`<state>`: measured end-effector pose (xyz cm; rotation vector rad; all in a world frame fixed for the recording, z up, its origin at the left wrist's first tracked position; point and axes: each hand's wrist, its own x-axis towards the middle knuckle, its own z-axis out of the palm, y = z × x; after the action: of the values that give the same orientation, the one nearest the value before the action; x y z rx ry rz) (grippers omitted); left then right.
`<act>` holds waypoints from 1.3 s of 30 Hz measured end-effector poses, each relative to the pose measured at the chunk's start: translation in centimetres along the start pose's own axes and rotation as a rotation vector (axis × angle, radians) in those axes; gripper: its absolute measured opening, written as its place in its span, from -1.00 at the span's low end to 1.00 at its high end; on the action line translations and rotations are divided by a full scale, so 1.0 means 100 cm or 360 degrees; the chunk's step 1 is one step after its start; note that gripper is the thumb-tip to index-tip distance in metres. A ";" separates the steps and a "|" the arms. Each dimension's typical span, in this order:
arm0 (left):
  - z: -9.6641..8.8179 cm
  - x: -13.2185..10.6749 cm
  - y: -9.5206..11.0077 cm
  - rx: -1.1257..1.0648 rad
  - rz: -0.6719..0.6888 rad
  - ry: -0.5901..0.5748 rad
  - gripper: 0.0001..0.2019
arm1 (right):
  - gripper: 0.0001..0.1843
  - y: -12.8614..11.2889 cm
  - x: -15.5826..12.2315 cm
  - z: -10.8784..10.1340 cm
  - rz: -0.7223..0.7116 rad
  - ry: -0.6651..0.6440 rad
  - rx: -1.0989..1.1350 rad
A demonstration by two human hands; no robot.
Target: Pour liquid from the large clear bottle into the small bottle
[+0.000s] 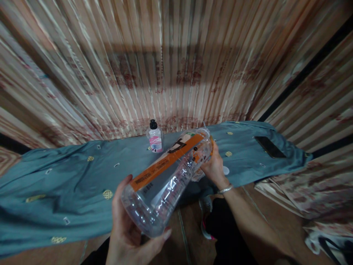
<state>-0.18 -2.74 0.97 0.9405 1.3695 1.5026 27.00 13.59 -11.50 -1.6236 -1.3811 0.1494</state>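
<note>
A large clear plastic bottle with an orange and white label lies tilted between my hands, its base toward me. My left hand cups the base from below, fingers wrapped round it. My right hand, a bangle on its wrist, is closed round the neck end of the bottle. A small clear bottle with a black cap and pink label stands upright on the blue cloth just beyond.
A blue-grey cloth with small gold dots covers a low surface across the view. A dark phone lies on its right end. Striped curtains hang behind. A shoe shows below on the brown floor.
</note>
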 end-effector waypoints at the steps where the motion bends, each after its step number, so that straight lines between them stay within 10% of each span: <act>1: 0.000 0.000 0.001 0.0013 0.0000 0.0005 0.20 | 0.23 0.000 0.000 0.000 -0.0006 0.0000 -0.0002; 39: -0.001 -0.001 0.000 -0.0036 -0.0034 0.0012 0.21 | 0.22 -0.001 0.000 -0.001 -0.0005 -0.0025 0.0019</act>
<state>-0.21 -2.81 0.96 0.9038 1.3612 1.5042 27.00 13.56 -11.38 -1.6136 -1.3925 0.1685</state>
